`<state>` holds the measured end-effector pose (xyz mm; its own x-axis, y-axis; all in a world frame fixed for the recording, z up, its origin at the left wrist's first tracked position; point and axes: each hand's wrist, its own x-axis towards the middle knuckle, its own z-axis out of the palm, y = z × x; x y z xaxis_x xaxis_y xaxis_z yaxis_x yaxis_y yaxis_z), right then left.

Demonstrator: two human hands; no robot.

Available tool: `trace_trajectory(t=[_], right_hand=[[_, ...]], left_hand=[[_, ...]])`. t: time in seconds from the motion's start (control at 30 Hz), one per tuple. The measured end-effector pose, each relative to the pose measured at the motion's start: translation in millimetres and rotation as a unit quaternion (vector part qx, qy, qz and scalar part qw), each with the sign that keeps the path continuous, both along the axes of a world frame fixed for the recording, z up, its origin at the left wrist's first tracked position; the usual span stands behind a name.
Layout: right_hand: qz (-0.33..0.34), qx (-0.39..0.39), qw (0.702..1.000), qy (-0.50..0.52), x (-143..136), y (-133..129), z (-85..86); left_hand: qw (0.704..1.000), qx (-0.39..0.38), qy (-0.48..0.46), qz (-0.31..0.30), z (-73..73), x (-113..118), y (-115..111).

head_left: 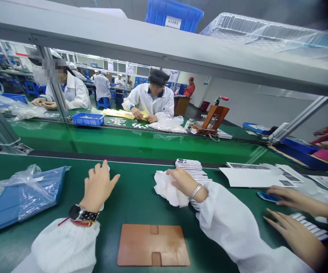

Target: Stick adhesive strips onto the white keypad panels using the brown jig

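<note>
My left hand (98, 186), with a watch at its wrist, is spread above the green bench at left of centre; a small pale object shows partly beneath it. My right hand (183, 181) has its fingers curled on a crumpled white cloth (168, 189). Just behind that hand lies a row of thin white pieces (191, 167), stacked side by side. Nearest to me, between both arms, a flat brown block (154, 245) with two notches rests on the bench.
A plastic-wrapped blue packet (27, 197) lies at left. At right, another person's hands (294, 227) work near a blue phone-like item (267, 196) and printed white sheets (252, 176). A metal shelf beam (164, 49) crosses above; people sit beyond the green conveyor (130, 142).
</note>
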<state>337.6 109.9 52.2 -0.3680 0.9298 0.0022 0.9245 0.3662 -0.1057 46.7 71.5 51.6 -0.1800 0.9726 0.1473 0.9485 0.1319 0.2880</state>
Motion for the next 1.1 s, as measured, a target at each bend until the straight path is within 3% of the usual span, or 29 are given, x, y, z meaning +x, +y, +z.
trace_trajectory(t=[0.17, 0.3, 0.33, 0.4, 0.43, 0.5, 0.63, 0.77, 0.93, 1.03, 1.1], right_hand=[[0.029, -0.056, 0.998, -0.007, 13.8, 41.2, -9.5], [0.089, -0.142, 0.986, -0.016, 12.9, 62.2, -14.0], [0.091, -0.151, 0.984, -0.021, 9.9, 62.6, -16.0], [0.084, -0.157, 0.983, -0.034, 3.0, 59.8, -20.0], [0.079, -0.156, 0.984, -0.042, -0.2, 57.6, -21.6], [0.071, -0.149, 0.985, -0.050, -5.2, 53.9, -23.1], [0.071, -0.155, 0.985, -0.041, -9.3, 51.9, -18.3], [0.082, -0.186, 0.979, -0.008, -7.2, 50.6, -8.4], [0.087, -0.218, 0.970, 0.054, -4.8, 42.4, -3.6], [0.091, -0.224, 0.965, 0.101, -0.8, 41.2, 10.2], [0.089, -0.215, 0.962, 0.141, 8.2, 43.3, 32.2]], left_hand=[[0.996, 0.014, -0.086, -0.010, -9.0, -19.8, 1.4], [0.980, 0.043, -0.180, -0.075, -6.5, 14.8, -14.8], [0.954, 0.023, -0.280, -0.108, -8.4, 28.7, -19.4], [0.864, -0.106, -0.474, -0.133, -16.1, 56.4, -27.0], [0.837, -0.153, -0.507, -0.135, -21.2, 68.4, -29.7], [0.801, -0.210, -0.545, -0.132, -30.9, 86.3, -32.1], [0.763, -0.225, -0.594, -0.119, -39.3, 100.9, -26.9], [0.741, -0.204, -0.634, -0.084, -44.2, 109.1, -13.0], [0.742, -0.187, -0.641, -0.057, -54.5, 120.2, -0.2], [0.750, -0.165, -0.637, -0.060, -48.2, 116.0, -4.0], [0.758, -0.128, -0.637, -0.064, -35.9, 107.2, -11.9]])
